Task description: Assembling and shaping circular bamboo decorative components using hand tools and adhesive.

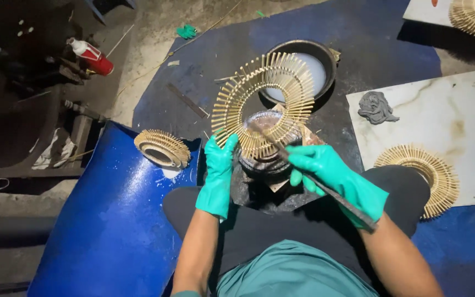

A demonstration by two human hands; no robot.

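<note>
Head camera, looking straight down: the left hand (pixel 217 175), in a green glove, reaches up to the stick ring (pixel 265 102), a twisted wreath of short pale sticks held upright above the lap. Its fingers are curled and pinching the ring's lower left edge. The right hand (pixel 331 179), gloved the same, has its fingers wrapped tight around a long dark flat tool (pixel 317 181), whose tip pokes into the ring's lower part, right over a dark glue-smeared pot (pixel 265 157) between the knees. Behind the ring sits a round black bowl (pixel 309 66) with a pale inside. To the left, a finished stick ring (pixel 162 148) lies on a blue sheet (pixel 116 220). To the right, another flat ring (pixel 421 173) rests on the edge of a white marble slab (pixel 441 126), with a grey rag (pixel 376 107) further up the slab. A red bottle (pixel 92 56) lies far left on the floor.
</note>
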